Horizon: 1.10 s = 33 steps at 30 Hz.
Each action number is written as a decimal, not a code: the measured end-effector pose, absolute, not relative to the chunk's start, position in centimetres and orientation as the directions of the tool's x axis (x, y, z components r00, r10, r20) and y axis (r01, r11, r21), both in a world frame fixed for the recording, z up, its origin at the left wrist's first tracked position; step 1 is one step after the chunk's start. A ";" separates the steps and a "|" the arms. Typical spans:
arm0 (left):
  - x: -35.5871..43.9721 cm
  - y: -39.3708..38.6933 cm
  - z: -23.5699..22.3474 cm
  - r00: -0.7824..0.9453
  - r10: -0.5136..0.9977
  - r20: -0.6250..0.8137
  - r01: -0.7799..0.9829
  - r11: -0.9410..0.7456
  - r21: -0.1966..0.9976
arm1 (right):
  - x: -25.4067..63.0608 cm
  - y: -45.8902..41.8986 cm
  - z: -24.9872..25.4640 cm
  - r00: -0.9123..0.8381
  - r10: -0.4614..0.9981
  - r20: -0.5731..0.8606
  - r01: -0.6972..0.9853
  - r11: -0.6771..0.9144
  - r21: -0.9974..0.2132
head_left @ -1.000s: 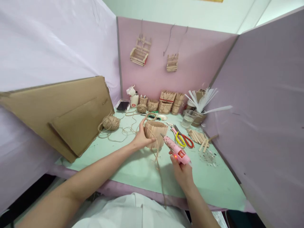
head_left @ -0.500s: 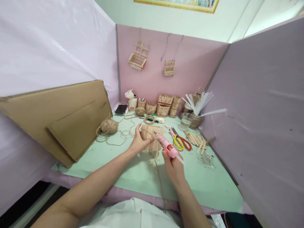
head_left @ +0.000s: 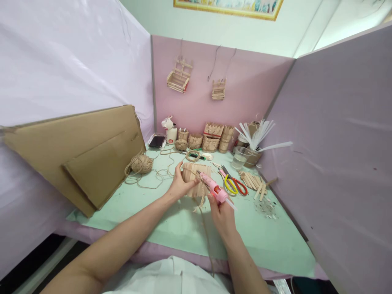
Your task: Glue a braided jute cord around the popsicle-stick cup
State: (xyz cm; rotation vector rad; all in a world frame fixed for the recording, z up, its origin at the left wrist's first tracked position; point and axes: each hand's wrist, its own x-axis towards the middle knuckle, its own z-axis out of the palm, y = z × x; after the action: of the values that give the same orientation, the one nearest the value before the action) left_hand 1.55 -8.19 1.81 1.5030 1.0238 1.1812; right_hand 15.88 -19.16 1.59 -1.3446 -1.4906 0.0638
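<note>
A small basket of wooden sticks (head_left: 192,174) stands on the green table (head_left: 171,224) in front of me. My left hand (head_left: 180,184) grips its left side, thumb and fingers wrapped round it. My right hand (head_left: 221,212) holds a pink glue gun (head_left: 214,188), whose nozzle points at the basket's upper right side. A strand of jute twine (head_left: 204,222) hangs from the basket toward my body.
Yellow and red scissors (head_left: 232,184) and loose wooden sticks (head_left: 254,180) lie to the right. A twine ball (head_left: 141,163) sits left, by leaning cardboard (head_left: 76,151). Finished stick baskets (head_left: 211,141), a plastic cup (head_left: 239,157) and a phone (head_left: 157,141) line the back.
My right hand brought the glue gun up and left, from beside the basket to against it. The left hand kept its grip on the basket. My view tilted upward.
</note>
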 end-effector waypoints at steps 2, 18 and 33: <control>1.5 -8.3 1.9 0.185 0.963 0.197 0.060 -0.211 0.976 | 15.9 -19.1 1.5 0.197 0.763 0.616 0.667 0.355 -0.654; 1.6 -8.6 2.3 0.194 0.964 0.182 0.056 -0.196 0.979 | 16.0 -19.1 1.4 0.218 0.759 0.613 0.681 0.332 -0.653; 1.5 -8.1 1.8 0.203 0.962 0.184 0.052 -0.198 0.979 | 16.1 -19.0 1.3 0.227 0.752 0.618 0.686 0.327 -0.650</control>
State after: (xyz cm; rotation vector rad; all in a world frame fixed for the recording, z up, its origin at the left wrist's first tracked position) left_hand 1.49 -8.15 1.79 1.4907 1.0134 1.1616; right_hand 16.10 -18.98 1.25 -1.3843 -1.4835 0.0751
